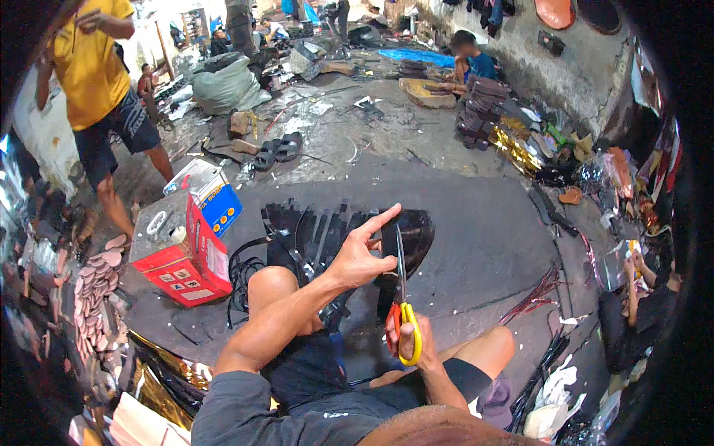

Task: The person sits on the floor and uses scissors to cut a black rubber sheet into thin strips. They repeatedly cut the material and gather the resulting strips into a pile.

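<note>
In front of my lap, my right hand (416,338) is closed round the handles of a pair of scissors (401,286), one loop yellow and the other orange-red. Their narrow blades point up and away, close together along the edge of a dark strip of sheet material (390,239). Just left of the blades, my left hand (363,256) pinches that strip between thumb and forefinger, the forefinger reaching along its far end. Beyond and below lies a pile of shiny black sheet pieces (320,227), partly hidden by my left hand. Whether the blades are cutting into the strip cannot be made out.
A red, white and blue tin (182,245) stands to my left, with black strips coiled beside it. Pinkish sole-shaped pieces (97,290) are heaped farther left. A person in yellow (93,67) stands at far left; another sits near stacked dark pieces (480,111). Dark sandals (279,150) lie ahead.
</note>
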A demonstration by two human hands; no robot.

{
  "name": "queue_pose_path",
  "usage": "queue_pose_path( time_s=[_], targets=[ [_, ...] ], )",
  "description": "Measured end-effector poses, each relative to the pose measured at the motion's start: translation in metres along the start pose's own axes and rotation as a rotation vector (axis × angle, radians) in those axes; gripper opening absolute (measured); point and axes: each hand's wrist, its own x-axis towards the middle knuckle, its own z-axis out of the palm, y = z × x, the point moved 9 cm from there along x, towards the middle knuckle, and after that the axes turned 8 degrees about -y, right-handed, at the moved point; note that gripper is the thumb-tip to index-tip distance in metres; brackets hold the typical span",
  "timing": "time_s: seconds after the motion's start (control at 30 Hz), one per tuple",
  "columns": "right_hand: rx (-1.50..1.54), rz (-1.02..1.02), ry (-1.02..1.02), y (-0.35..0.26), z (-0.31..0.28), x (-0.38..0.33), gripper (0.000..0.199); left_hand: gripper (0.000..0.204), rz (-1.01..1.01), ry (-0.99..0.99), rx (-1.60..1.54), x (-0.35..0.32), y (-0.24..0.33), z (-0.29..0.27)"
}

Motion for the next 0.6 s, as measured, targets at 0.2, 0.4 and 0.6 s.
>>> queue_pose_path(
  time_s=[0.2,0.4,0.6],
  targets=[
    [-0.12,-0.035,0.009,-0.008,-0.003,0.004,0.05,0.082,-0.136,0.142,-0.243,0.015,-0.025,-0.034],
    [-0.053,0.062,-0.008,-0.022,0.007,0.008,0.085,0.073,0.088,0.121,-0.059,0.025,0.011,-0.044],
    [-0.059,-0.022,-0.03,-0.044,0.005,0.025,0.052,0.077,0.175,0.076,0.023,0.031,0.053,-0.036]
  ],
)
